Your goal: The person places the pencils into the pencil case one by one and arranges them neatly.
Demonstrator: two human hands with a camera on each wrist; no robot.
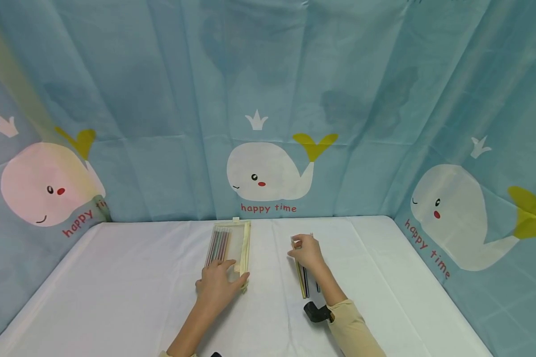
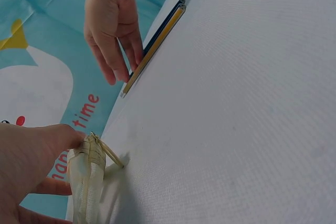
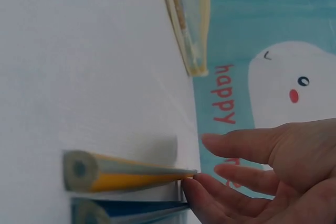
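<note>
A pale, see-through zip pencil case lies on the table, with several coloured pencils showing inside. My left hand holds its near end, thumb on one edge and fingers on the other; the left wrist view shows the thumb against the cream zip end. To the right, my right hand is over the far end of a yellow pencil and a dark blue pencil. Its fingertips touch them, with the thumb apart. Another dark pencil lies beside them, partly hidden by the right hand and forearm.
A white cloth covers the table. Behind it hangs a blue curtain printed with whales. A black wrist device sits by the right sleeve.
</note>
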